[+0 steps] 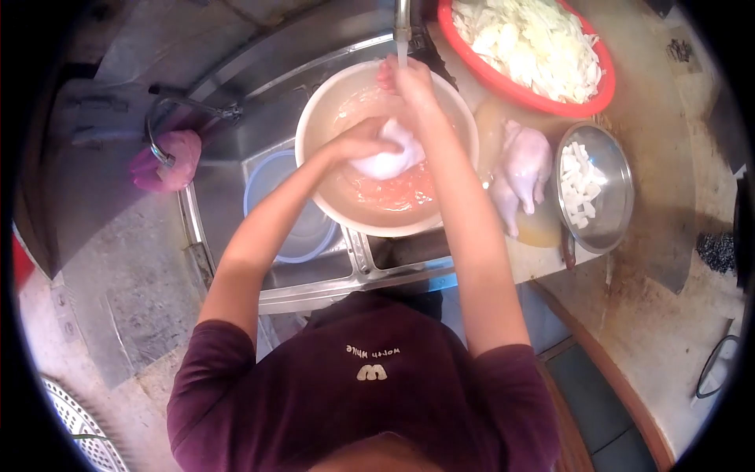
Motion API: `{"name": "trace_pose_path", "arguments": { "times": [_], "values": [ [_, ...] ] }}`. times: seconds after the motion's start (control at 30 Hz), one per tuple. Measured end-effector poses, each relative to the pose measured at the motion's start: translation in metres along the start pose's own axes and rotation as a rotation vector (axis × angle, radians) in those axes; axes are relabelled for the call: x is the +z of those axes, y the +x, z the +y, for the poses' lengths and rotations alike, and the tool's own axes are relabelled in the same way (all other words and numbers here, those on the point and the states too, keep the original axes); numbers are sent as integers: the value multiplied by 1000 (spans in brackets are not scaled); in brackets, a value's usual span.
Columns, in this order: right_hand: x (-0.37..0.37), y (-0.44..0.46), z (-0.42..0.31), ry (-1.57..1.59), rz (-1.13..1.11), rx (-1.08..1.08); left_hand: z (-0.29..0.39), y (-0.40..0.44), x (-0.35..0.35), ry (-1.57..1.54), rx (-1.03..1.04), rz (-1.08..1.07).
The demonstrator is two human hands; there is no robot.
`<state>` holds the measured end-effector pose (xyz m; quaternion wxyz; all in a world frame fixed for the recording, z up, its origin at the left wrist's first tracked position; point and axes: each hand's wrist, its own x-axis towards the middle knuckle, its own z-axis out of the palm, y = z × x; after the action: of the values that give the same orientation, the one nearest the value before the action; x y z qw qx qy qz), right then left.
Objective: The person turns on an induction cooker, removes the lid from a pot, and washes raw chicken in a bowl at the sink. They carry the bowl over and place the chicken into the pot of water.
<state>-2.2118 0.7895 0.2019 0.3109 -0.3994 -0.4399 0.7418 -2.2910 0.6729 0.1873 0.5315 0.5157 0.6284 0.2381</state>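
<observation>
My left hand (366,140) curls its fingers round the pale raw piece (391,154) inside the white basin (309,161), over the sink (303,274). My right hand (409,77) has bent fingers beneath the tap (403,22); I cannot tell whether they grip anything. Raw poultry (525,165) lies right of the basin.

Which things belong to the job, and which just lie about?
In use:
- pale piece in left hand
- running tap above right hand
- white bowl

Apparently lying about:
- raw poultry
- cabbage in red basin
- steel bowl of white chunks
</observation>
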Motion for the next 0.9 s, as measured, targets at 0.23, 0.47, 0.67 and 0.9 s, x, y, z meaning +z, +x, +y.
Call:
{"name": "trace_pose_path", "arguments": {
  "times": [0.23,0.47,0.67,0.9],
  "values": [
    [-67,-24,62,368,75,250,23,53,1,-429,37,402],
    [-71,-48,70,658,-20,164,44,82,7,-168,40,500],
    [-70,-60,48,520,-15,-8,44,89,-3,-162,-30,397],
    [-79,-58,44,448,-97,132,42,79,-5,158,61,244]
  ]
}}
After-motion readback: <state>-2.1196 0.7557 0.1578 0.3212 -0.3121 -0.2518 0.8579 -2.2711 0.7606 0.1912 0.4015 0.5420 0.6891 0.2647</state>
